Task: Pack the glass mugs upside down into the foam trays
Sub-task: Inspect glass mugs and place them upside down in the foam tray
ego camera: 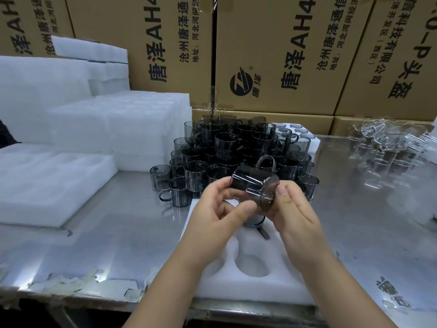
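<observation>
— What do we hold?
— Our left hand (221, 210) and right hand (292, 210) pinch one smoked glass mug (253, 185) sideways above the foam tray (260, 292).
— In the tray?
— One seated mug (254, 220) under our grip, mostly hidden.

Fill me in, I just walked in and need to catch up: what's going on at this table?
A person is packing dark glass mugs. The left hand and right hand hold one glass mug on its side above the foam tray at the table's near edge. Another mug looks already seated in a pocket beneath the hands; the nearer pockets are empty. A pile of mugs waits behind.
</observation>
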